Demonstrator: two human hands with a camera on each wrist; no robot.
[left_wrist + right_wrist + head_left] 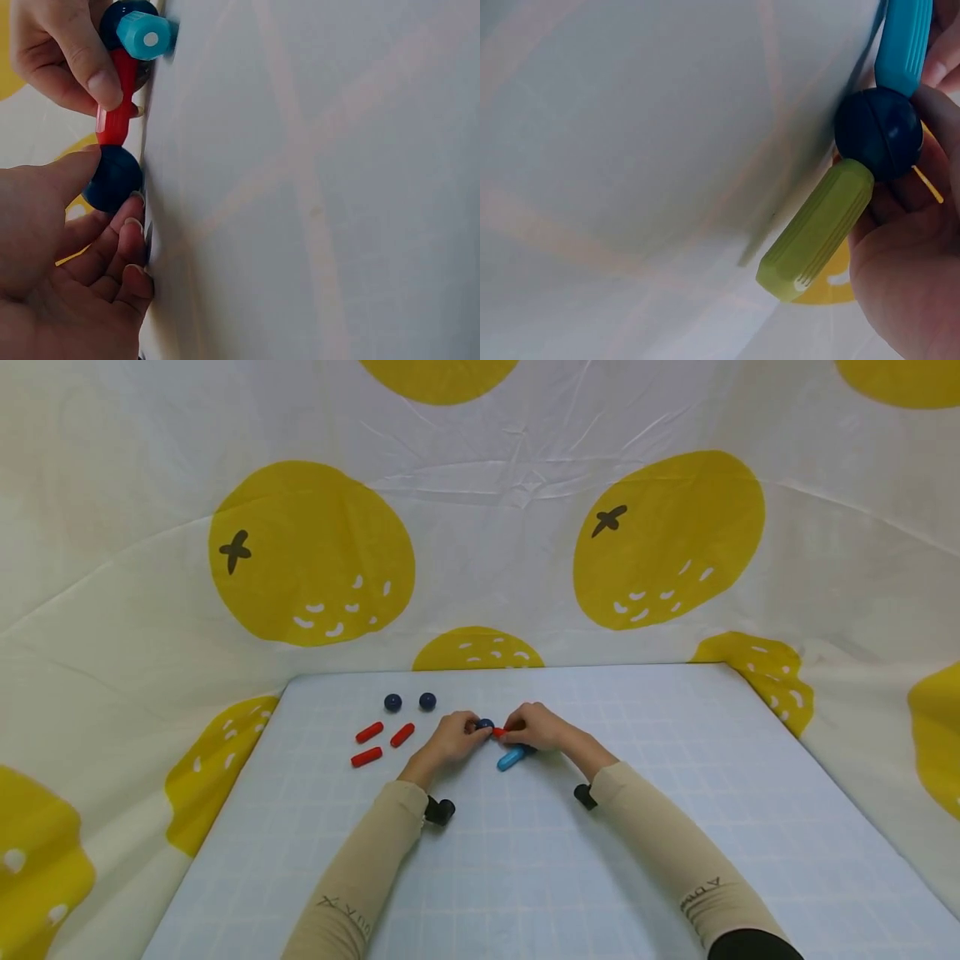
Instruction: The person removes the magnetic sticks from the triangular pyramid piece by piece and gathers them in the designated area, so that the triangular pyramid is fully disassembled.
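Beige sleeves (367,864) converge, left hand (453,737) pinching a smooth navy ball (115,180), right hand (538,727) a faceted red rod (113,129).

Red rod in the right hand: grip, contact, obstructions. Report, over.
Right hand pinches red rod. Left hand holds navy ball against rod's end. No obstruction seen; three loose red rods lie farther left.

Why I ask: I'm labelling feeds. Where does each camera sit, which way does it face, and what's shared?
Head: worn on the head, facing forward and down over the table; both sleeves, left hand and right hand show.
Left wrist: worn there, facing the dark blue ball the left hand holds; both hands show.
Right wrist: worn there, facing a navy ball with a green stick; the right hand shows.
Shared: head and left wrist both show the red stick pinched by the right hand.
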